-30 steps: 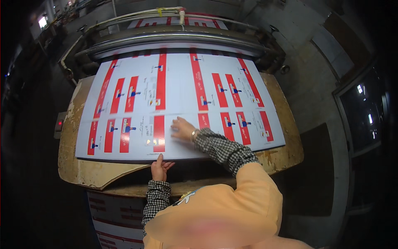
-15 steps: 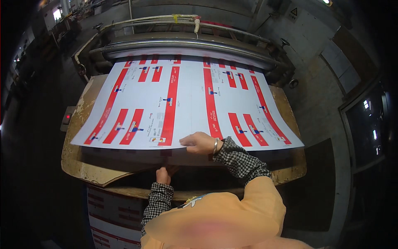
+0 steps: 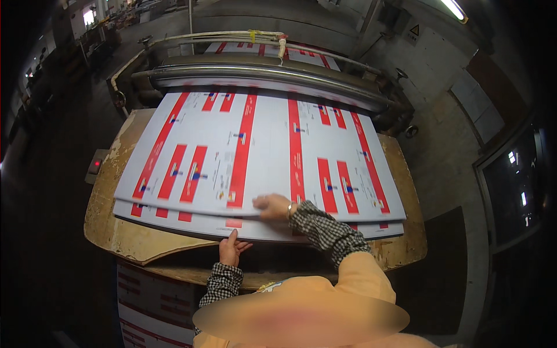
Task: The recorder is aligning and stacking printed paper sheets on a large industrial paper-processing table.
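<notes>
From the head view, I record the upper printed sheet [image 3: 270, 156] lying over the lower sheet [image 3: 267, 230] on the worn wooden tabletop [image 3: 110, 229], its far edge running toward the metal roller [image 3: 261, 72] at 12 o'clock. Its near edge stops short of the lower sheet's, leaving a strip exposed toward 6 o'clock. My right hand [image 3: 271, 206] is on that near edge; blur hides the fingertips, so I cannot tell whether this grip is closed on the paper. My left hand [image 3: 231, 250], at its 7 o'clock, has a loosely open grip, thumb against the lower sheet's near edge, fingers spread toward 2 o'clock. I judge the step in hand to be handling the upper sheet clear of the one beneath; the next move appears to call for light, level control of its near edge, without creasing.
</notes>
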A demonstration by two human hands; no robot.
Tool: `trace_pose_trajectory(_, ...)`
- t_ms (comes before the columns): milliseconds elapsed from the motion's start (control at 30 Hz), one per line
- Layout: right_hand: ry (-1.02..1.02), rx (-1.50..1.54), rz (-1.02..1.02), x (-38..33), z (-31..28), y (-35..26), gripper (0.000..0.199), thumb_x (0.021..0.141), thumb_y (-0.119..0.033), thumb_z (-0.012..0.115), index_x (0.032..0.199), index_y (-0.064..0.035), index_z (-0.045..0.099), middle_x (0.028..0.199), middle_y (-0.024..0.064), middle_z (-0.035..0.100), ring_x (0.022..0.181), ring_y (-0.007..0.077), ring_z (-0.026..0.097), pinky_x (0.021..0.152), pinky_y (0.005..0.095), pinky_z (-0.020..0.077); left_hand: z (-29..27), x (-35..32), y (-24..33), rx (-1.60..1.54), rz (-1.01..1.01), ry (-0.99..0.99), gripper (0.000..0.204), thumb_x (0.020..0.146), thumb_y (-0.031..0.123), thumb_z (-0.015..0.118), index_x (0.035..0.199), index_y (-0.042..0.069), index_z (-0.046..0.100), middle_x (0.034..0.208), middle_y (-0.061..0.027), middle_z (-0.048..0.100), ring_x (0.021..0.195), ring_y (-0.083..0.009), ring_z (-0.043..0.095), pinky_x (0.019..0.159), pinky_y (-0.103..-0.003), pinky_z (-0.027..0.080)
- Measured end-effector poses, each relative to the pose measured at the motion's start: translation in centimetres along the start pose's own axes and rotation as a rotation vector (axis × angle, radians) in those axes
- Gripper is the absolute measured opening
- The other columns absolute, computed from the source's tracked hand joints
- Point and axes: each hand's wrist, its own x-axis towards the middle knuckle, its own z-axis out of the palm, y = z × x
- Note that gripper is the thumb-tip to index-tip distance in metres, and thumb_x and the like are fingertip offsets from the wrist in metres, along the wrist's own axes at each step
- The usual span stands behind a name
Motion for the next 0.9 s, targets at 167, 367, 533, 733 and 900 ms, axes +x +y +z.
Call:
trace_pose_trajectory(167,0.451,-0.081,0.067,2.4,2.3,3.4,0.032,0.068,-0.025,0.064,0.087,-0.0005,0.06,0.093,0.0148,0.06,0.101,0.0331,0.051,0.088,0.037,0.0412,-0.4,0.8,-0.9,0.033,0.031,0.015,0.031,0.086,0.027,0.052,0.086,-0.004,0.052,0.072,-0.0095,0.057,0.066,-0.0215,0.061,0.068,-0.04,0.054)
trace_pose_trajectory(367,-0.013,-0.394,-0.028,-3.9,4.7,-2.4,0.084,0.061,-0.037,0.073,0.129,-0.0086,0.033,0.136,0.0198,0.025,0.128,0.0366,0.02,0.101,0.0514,0.0232,-0.5,0.0,0.2,-0.011,0.014,-0.121,0.027,0.085,0.017,0.053,0.097,-0.007,0.053,0.09,-0.0157,0.061,0.079,-0.0236,0.062,0.074,-0.039,0.052)
trace_pose_trajectory(533,-0.203,-0.17,-0.085,-4.4,0.0,-2.7,0.052,0.066,-0.02,0.064,0.113,-0.004,0.051,0.121,0.0221,0.045,0.113,0.0345,0.043,0.098,0.0377,0.0331,-1.3,0.0,-0.1,0.066,0.029,-0.305,0.03,0.085,0.012,0.05,0.108,-0.006,0.05,0.104,-0.0174,0.058,0.097,-0.0286,0.058,0.083,-0.045,0.047)
trace_pose_trajectory(733,0.032,0.17,-0.115,-4.8,-3.5,-3.8,0.034,0.071,-0.013,0.057,0.103,0.0006,0.058,0.107,0.0156,0.059,0.093,0.0286,0.059,0.083,0.0309,0.0466,-1.7,1.5,-1.5,0.01,0.016,0.049,0.035,0.087,0.012,0.034,0.115,-0.007,0.045,0.109,-0.0204,0.055,0.098,-0.0338,0.056,0.083,-0.048,0.047)
trace_pose_trajectory(900,0.002,0.156,-0.073,-5.2,0.2,-2.9,0.034,0.07,-0.014,0.058,0.101,0.0,0.06,0.108,0.0145,0.059,0.094,0.0278,0.059,0.083,0.0305,0.0461,-1.1,0.9,-1.3,-0.011,0.037,0.02,0.036,0.075,-0.002,0.031,0.106,-0.017,0.044,0.105,-0.0259,0.052,0.092,-0.0384,0.057,0.083,-0.049,0.049)
